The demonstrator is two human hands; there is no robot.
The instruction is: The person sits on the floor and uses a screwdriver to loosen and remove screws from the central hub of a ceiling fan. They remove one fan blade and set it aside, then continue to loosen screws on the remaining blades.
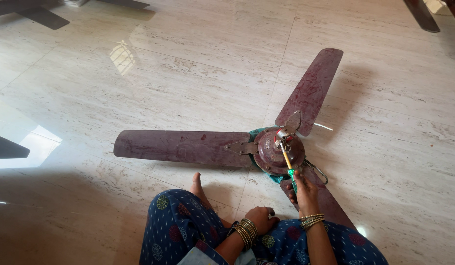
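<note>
1. The floor [139, 83] is pale polished stone in large tiles, with window light mirrored on it toward nine and eleven o'clock.
2. A dark maroon ceiling fan [279, 154] lies flat on the floor at the middle of the view; its long left blade [178, 146] runs out toward nine o'clock.
3. The person sits on the floor at six o'clock in blue patterned cloth, a bare foot [198, 189] pointing toward the left blade.
4. The left hand [261, 218] rests on the lap, bangles at the wrist, fingers curled loosely under and holding nothing that can be seen.
5. The fan's round motor housing [274, 156] sits over a bit of teal cloth [259, 132].
6. A screwdriver [288, 164] with a yellow shaft and green handle slants up, its tip at the fitting on top of the housing.
7. The right hand [303, 194], fingers clenched around the green handle, rests over the near blade [330, 203], which points toward five o'clock.
8. The third blade [313, 88] stretches toward one o'clock.
</note>
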